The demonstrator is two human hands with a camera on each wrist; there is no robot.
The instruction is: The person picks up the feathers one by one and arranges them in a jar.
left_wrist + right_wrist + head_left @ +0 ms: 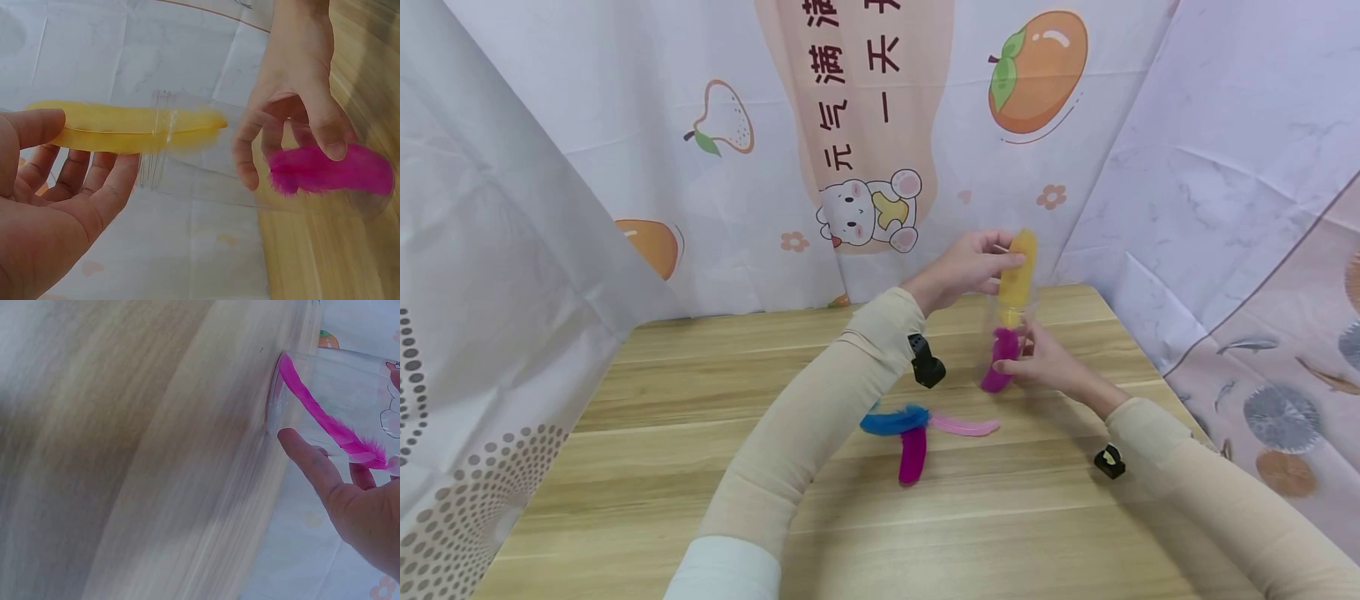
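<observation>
My left hand pinches a yellow feather between thumb and fingers. The feather's lower end reaches through the threaded mouth of a clear jar, as the left wrist view shows. Lower down, my right hand holds the jar around its side, thumb on the near face. Inside, near the bottom, lies a magenta feather; the right wrist view shows it edge-on, slanting across the jar. The jar stands at the back right of the wooden table.
On the table, left of the jar, a blue feather, a pink feather and another magenta feather lie close together. Behind the table hangs a printed curtain, and a patterned cloth hangs at the right.
</observation>
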